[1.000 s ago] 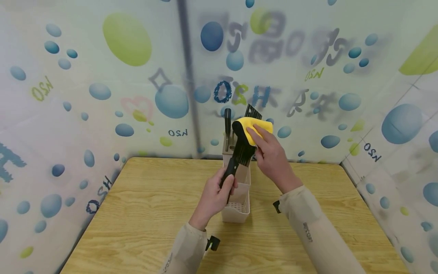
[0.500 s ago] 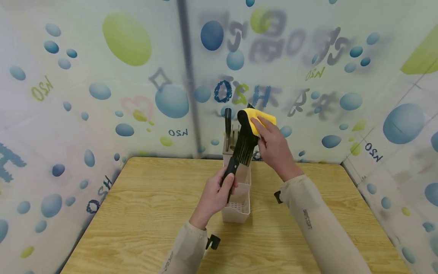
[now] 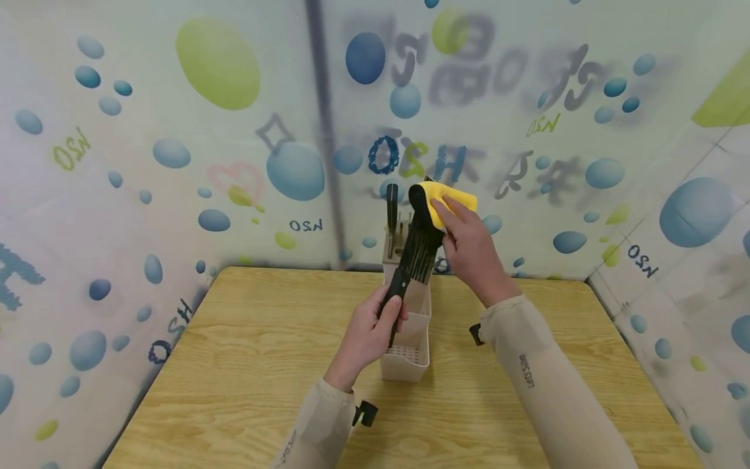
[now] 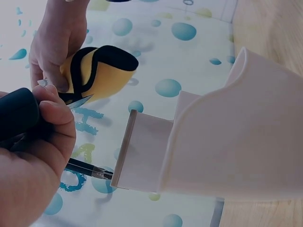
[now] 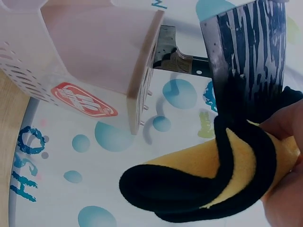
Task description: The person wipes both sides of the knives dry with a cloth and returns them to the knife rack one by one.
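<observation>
My left hand [image 3: 366, 332] grips the black handle [image 3: 398, 286] of a cleaver, its broad blade [image 3: 422, 254] tilted up and away to the right. Dark streaks run along the blade [image 5: 246, 52] in the right wrist view. With my right hand [image 3: 473, 254] I pinch a folded cloth [image 3: 439, 203], yellow on one side and black on the other, against the upper part of the blade. The cloth [image 5: 189, 163] hides that end of the blade in the head view. In the left wrist view, my left hand [image 4: 42, 151] wraps the handle.
Behind the cleaver stands a pale plastic knife holder [image 3: 404, 372] with stepped compartments and a slotted top. Another black-handled knife [image 3: 390, 208] sits upright in it. The holder is on a wooden table [image 3: 263, 365], backed by a patterned wall [image 3: 234, 215].
My right hand has slid the cloth up the blade toward its far end and slightly right, then nearly stopped. My left hand holds the cleaver in almost the same place.
</observation>
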Tool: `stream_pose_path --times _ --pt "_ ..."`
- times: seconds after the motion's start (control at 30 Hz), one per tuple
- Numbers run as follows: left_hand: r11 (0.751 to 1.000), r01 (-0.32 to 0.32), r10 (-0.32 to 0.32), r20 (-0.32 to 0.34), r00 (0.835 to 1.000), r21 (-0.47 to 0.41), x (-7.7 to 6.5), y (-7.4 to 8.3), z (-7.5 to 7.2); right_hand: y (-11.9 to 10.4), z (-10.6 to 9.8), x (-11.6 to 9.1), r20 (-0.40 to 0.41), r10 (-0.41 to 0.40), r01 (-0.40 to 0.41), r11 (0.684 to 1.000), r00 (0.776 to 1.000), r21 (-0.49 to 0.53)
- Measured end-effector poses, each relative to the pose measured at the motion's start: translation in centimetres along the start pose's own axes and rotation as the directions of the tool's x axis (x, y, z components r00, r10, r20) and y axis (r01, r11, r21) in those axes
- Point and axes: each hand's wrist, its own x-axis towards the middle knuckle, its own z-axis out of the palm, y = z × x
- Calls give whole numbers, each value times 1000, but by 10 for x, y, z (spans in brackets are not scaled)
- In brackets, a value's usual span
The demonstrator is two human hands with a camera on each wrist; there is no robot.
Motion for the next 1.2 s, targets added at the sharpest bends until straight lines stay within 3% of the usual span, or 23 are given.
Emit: stream_pose_path --times 0.9,1.2 --pt "997 34 -35 -22 999 -71 1 3 0 -14 10 -28 -6 -99 99 995 995 -12" --pt "995 64 -67 -32 997 -75 2 4 1 -17 13 -40 4 -89 89 996 996 -13"
